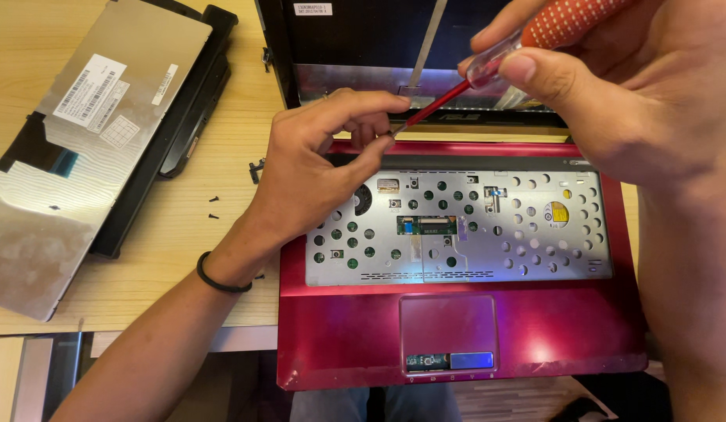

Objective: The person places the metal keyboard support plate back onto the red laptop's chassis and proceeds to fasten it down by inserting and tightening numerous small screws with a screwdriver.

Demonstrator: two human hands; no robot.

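A red laptop (535, 328) lies open on the wooden desk with its keyboard taken out, so the perforated grey metal tray (527, 250) shows. My right hand (636, 101) grips the clear and red handle of a screwdriver (488, 66), shaft angled down-left. My left hand (316, 168) pinches the shaft's tip near the hinge strip at the laptop's top edge, fingers curled around it. A black band circles my left wrist.
The removed keyboard (82, 148) lies face down at the left, its silver back up, over a black battery (195, 94). A few small black screws (214, 206) lie on the desk (183, 258) beside it. The laptop's screen (363, 39) stands at the back.
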